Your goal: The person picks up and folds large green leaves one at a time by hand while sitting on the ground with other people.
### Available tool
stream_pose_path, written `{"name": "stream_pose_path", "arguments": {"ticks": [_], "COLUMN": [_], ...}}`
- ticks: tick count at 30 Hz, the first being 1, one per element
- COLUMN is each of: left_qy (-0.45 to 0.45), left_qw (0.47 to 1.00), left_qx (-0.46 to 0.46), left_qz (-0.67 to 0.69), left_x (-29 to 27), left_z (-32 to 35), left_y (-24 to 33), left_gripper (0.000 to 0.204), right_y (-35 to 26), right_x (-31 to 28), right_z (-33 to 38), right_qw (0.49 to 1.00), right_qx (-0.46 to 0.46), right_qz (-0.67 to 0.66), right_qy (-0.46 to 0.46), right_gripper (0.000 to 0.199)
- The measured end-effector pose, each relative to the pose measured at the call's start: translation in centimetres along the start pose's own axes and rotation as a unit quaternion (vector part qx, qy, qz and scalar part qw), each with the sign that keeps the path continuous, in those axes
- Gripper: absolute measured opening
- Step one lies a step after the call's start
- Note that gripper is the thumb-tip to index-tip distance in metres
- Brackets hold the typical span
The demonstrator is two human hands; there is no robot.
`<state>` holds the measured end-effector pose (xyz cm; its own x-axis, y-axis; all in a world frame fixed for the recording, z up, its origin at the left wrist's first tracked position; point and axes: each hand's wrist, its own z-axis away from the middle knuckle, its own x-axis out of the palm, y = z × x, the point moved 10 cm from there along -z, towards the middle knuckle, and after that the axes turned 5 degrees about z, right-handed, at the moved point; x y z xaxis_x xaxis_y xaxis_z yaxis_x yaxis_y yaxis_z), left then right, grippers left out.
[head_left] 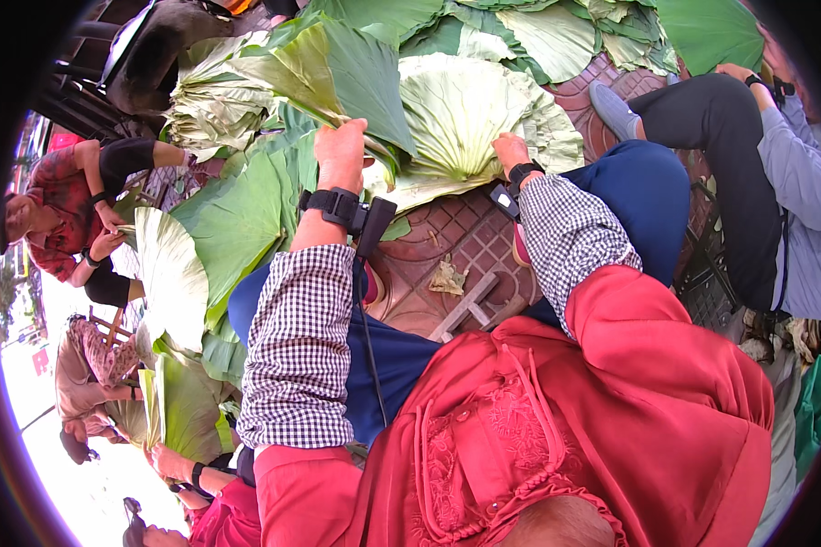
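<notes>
My left hand (340, 150) is closed round the gathered base of a folded green lotus leaf (369, 82), which fans out upward from the fist. In front of me a stack of pale lotus leaves (456, 109) lies spread on the ground, undersides up. At the near right edge of that stack, my right hand (513, 153) is closed on the rim of a pale leaf; its fingertips are partly hidden. Left of my left hand, large green leaves (237, 223) lie beside my knee.
Red patterned paving (465, 237) shows between my feet, with a dry leaf scrap (448, 276) on it. More leaf piles (547, 41) lie at the far side. Co-workers handle leaves at the left, and a person in dark trousers (711, 128) sits close at the right.
</notes>
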<state>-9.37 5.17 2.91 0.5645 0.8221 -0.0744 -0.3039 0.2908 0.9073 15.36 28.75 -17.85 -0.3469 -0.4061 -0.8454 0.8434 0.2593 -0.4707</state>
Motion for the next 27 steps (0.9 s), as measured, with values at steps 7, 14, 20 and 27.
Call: {"name": "stream_pose_path", "arguments": {"ticks": [7, 14, 20, 27], "left_qy": [0.035, 0.001, -0.088, 0.089], "left_qw": [0.999, 1.0, 0.995, 0.994], "left_qx": [0.001, 0.008, 0.008, -0.002], "left_qz": [0.002, 0.012, 0.047, 0.056], "left_x": [-1.5, -1.2, 1.5, -3.5], "left_z": [-0.5, -0.4, 1.1, -2.3], "left_y": [-0.3, -0.5, 0.2, -2.8], "left_gripper": [0.025, 0.017, 0.028, 0.019], "right_y": [-11.7, -24.9, -26.5, -26.4], "right_x": [-7.7, -9.4, -9.5, -9.9], "right_z": [6.3, 14.9, 17.3, 17.1], "right_qw": [0.93, 0.877, 0.872, 0.855], "right_qx": [-0.219, -0.416, -0.434, -0.384], "right_qz": [-0.107, -0.186, -0.21, -0.344], "right_qy": [0.276, 0.149, 0.087, 0.051], "right_gripper": [0.03, 0.028, 0.026, 0.016]}}
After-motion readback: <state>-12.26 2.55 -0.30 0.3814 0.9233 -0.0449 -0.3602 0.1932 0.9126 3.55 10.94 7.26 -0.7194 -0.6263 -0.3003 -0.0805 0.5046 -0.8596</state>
